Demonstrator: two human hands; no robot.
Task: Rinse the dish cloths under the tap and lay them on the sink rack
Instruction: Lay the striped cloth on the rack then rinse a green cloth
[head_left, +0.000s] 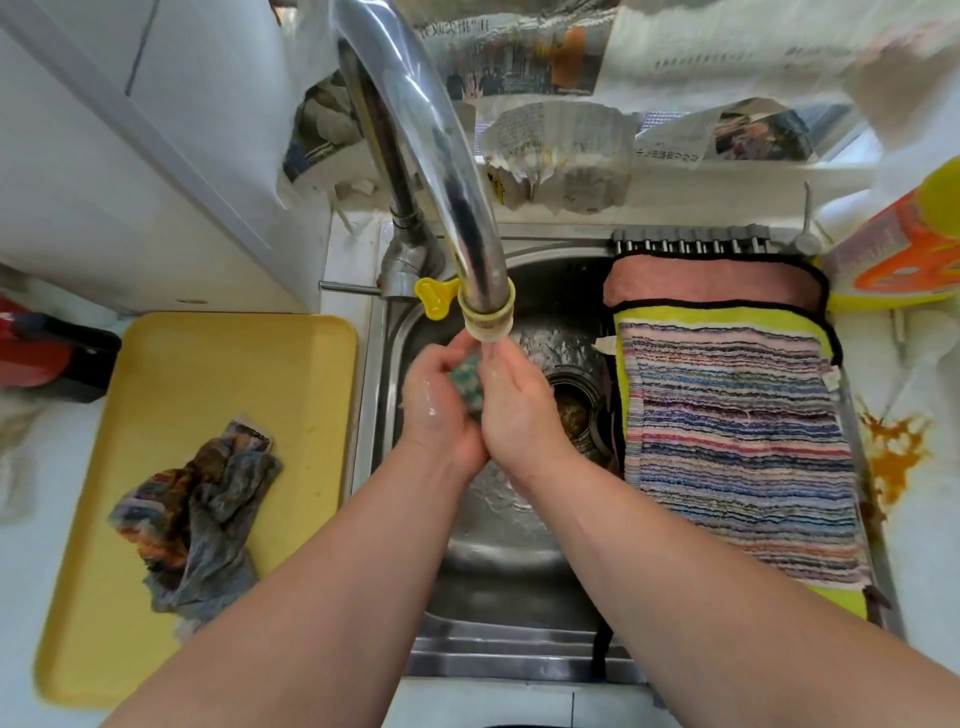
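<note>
Two bare arms reach out over the sink (498, 545). Off to the left, on a yellow tray (208, 364) on the tabletop, a crumpled cloth (197, 519) lies in a heap. I think it has not had its wash yet.

Further in, both hands meet right under the tap (485, 312). The left hand (434, 410) is curled round a small green cloth (466, 376). The right hand (514, 400) cups it from the other side with bent fingers, so the cloth is squashed between them and only a bit peeks out. The hands look shiny and wet, so this must be the rinsing step.

To the right, a striped cloth (737, 441) lies flat over the sink rack (691, 245), on top of a yellow cloth (717, 314). A pink cloth (711, 283) lies behind them, nearer the wall.

Next the green cloth needs a good squeeze, then a carry to the right — and it must be opened out flat. The rack looks nearly covered, so finding a free bit may be tricky.
</note>
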